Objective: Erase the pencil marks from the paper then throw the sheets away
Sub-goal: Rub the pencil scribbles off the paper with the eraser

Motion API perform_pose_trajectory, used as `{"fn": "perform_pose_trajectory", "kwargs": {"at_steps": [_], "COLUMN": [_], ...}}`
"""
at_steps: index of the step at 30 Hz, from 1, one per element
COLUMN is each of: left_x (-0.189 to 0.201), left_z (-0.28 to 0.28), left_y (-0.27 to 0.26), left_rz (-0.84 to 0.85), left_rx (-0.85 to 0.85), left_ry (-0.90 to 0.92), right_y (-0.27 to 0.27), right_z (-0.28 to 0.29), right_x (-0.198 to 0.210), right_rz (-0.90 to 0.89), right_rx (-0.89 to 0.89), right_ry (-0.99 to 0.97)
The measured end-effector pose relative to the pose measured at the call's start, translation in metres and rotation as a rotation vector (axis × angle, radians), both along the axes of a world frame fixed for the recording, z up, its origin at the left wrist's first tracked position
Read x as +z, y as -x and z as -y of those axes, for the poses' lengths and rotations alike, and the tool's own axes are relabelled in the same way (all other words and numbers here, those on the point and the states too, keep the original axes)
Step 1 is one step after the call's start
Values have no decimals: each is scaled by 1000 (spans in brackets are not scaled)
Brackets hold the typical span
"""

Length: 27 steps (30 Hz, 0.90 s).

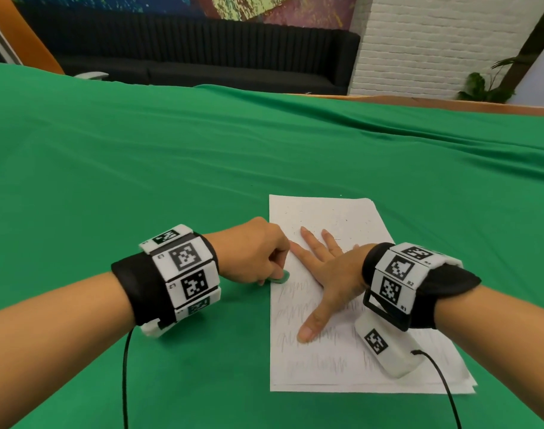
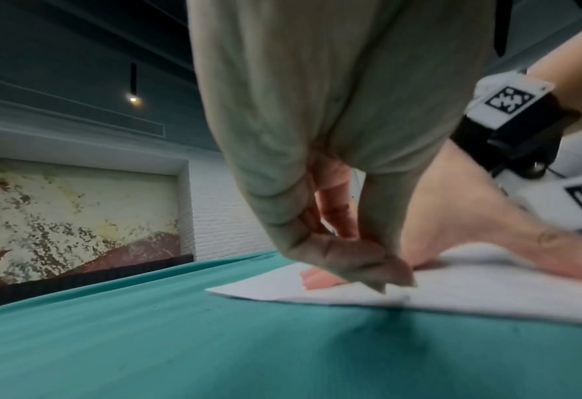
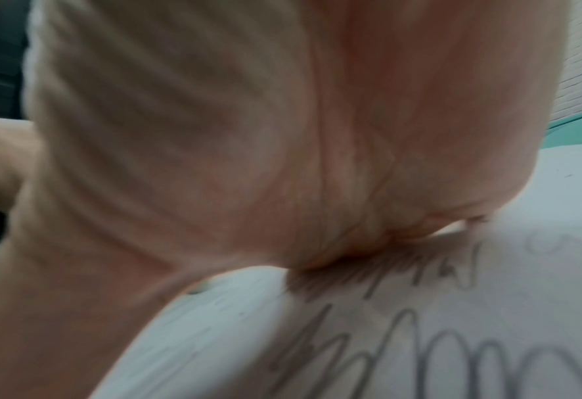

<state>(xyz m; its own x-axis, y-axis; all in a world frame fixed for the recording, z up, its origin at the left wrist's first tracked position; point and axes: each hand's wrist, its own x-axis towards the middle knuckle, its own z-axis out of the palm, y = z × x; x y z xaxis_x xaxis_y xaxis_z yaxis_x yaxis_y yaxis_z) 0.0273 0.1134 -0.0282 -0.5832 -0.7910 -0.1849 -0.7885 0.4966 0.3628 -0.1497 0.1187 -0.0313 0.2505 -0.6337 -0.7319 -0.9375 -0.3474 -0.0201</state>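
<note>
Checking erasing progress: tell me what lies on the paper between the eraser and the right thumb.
Head view: rows of pencil scribbles lie between the green eraser and right thumb.

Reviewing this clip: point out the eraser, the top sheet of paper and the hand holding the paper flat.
eraser (image 1: pixel 281 277): head view, its green end showing below the left-hand fingers.
top sheet of paper (image 1: pixel 335 212): head view, bare far part.
right hand (image 1: pixel 329 274): head view, back of the flat hand.

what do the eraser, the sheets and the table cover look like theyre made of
Eraser: likely soft rubber or vinyl, matte pale green, rounded edge. Sheets: thin white matte paper, pencil scribbles, layered edges at the near corner. Table cover: green woven cloth, matte, with soft wrinkles.
</note>
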Motion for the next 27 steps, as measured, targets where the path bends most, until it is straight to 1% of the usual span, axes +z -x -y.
{"fn": "perform_pose_trajectory", "kwargs": {"at_steps": [2,5,6,7,10,12,14,18,19,23,25,27], "left_x": [-2,4,7,8,6,2,-2,2,3,-1,-4,-6], "left_z": [-1,-9,-10,-10,-4,-2,-3,-9,-8,-1,-1,-4], "left_y": [-1,-3,-4,-3,-1,2,2,-3,-4,-1,0,0], "left_rz": [-4,46,63,66,-2,-18,-11,50,48,-31,-39,-28], "left_rx": [-35,-140,-168,-182,-153,-149,-159,-201,-199,-135,-126,-141], "left_ry": [-24,-175,-188,-154,46,81,33,-164,-169,26,54,42], "right_y": [0,1,1,1,1,1,1,2,2,3,3,4], "right_z": [0,0,0,1,0,0,1,1,1,-1,-1,0], "right_x": [1,-1,-2,-2,-1,0,-2,-6,-6,-4,-4,-5], "right_rz": [0,5,6,6,2,-1,3,18,18,22,24,30], "right_rx": [2,-8,-9,-6,3,7,5,-1,2,7,7,6], "right_ry": [0,3,5,5,0,5,6,22,27,23,24,20]}}
